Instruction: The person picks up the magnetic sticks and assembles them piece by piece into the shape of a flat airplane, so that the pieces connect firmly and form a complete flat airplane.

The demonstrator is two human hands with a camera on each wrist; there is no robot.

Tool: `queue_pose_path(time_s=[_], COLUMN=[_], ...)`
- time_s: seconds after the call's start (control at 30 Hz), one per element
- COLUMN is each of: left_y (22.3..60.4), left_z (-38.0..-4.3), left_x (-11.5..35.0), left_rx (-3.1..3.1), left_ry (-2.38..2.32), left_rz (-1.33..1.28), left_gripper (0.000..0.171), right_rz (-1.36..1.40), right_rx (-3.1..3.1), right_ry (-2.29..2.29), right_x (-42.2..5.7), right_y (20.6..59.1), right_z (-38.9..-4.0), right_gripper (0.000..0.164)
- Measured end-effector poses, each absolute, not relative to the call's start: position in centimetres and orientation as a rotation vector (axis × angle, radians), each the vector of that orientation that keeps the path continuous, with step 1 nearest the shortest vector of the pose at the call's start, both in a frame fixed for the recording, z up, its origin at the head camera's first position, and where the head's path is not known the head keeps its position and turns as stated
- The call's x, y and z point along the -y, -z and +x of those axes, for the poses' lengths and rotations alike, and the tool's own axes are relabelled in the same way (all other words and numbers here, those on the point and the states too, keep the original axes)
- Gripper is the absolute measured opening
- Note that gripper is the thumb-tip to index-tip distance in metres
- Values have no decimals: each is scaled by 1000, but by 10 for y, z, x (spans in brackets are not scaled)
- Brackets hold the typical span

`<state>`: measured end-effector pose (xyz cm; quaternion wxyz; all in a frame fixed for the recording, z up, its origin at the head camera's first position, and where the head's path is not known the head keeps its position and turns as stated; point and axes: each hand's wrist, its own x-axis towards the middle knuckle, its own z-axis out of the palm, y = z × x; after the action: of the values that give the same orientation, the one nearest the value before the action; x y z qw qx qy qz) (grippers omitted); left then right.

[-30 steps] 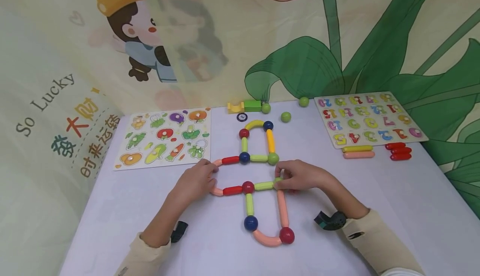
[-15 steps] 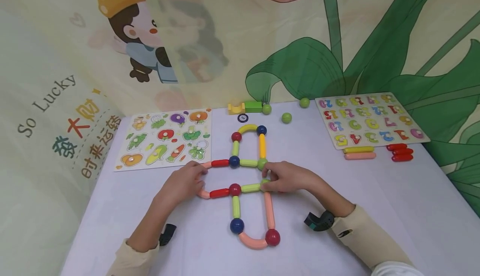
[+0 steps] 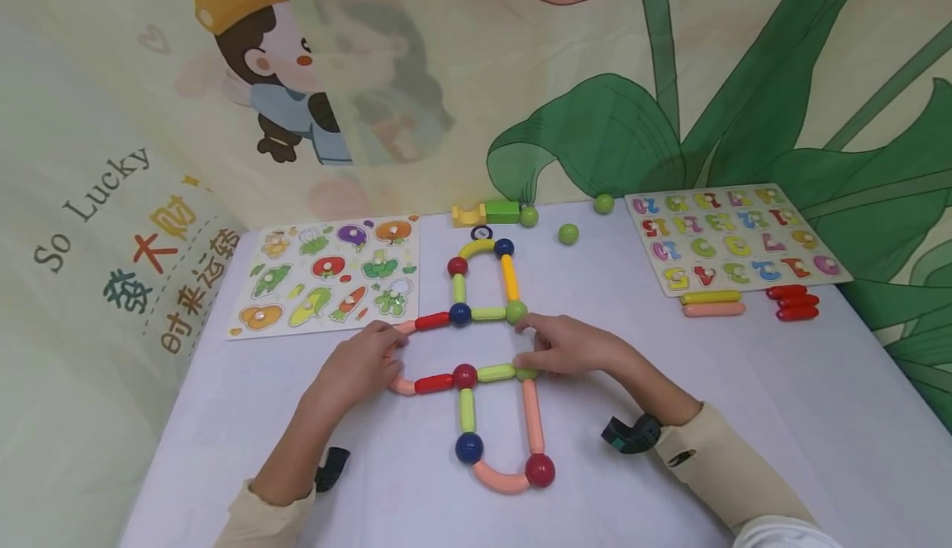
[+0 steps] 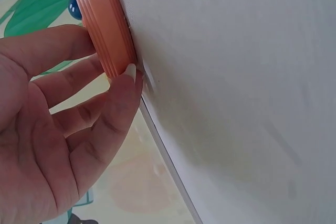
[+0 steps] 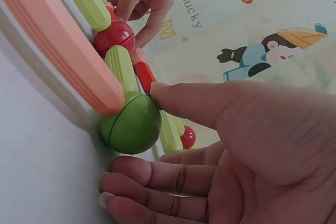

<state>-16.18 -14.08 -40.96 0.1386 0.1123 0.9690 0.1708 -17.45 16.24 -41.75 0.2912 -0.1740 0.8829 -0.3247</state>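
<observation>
Magnetic sticks and balls form two loops joined at the left by a curved pink stick (image 4: 107,24). My left hand (image 3: 362,368) holds this curved stick between its fingers and thumb. My right hand (image 3: 568,345) lies at the right side, its index finger at the far green ball (image 3: 516,312) and its thumb on the near green ball (image 5: 131,124), partly hidden in the head view. Its digits are fairly straight and spread. A long pink stick (image 3: 533,417) runs from the near ball to a red ball (image 3: 540,470). A yellow-orange stick (image 3: 509,278) rises from the far one.
A vegetable puzzle board (image 3: 323,275) lies at the back left, a number puzzle board (image 3: 736,238) at the back right. Several loose sticks (image 3: 712,310) lie before the number board. Loose green balls (image 3: 568,234) and a green block (image 3: 502,212) are near the wall.
The whole figure slid left with both hands. Since half a second ago the far loop has shifted away and slightly left; the right index finger and thumb have spread apart.
</observation>
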Motion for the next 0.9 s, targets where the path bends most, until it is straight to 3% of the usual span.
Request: queue_pose_path(time_s=[0.33,0.53,0.73,0.9], left_y=[410,404,393,388], left_z=[-160,-158,-159,-158], left_x=[142,141,126,100], left_rx=[-2804,-2863,-2938,-2897], left_ry=[-493,-408,-332,-349], left_rz=[313,360,476,628], left_gripper=[43,48,52,63], right_rz=[-475,-483,-370,-16], right_rx=[-2370,-2426,-2632,-2888], right_ry=[854,825,766,580], right_x=[-165,-180,-230,-288], right_y=[419,417,409,394], right_z=[-181,-183,-184,-180], right_gripper=[55,42,23,31])
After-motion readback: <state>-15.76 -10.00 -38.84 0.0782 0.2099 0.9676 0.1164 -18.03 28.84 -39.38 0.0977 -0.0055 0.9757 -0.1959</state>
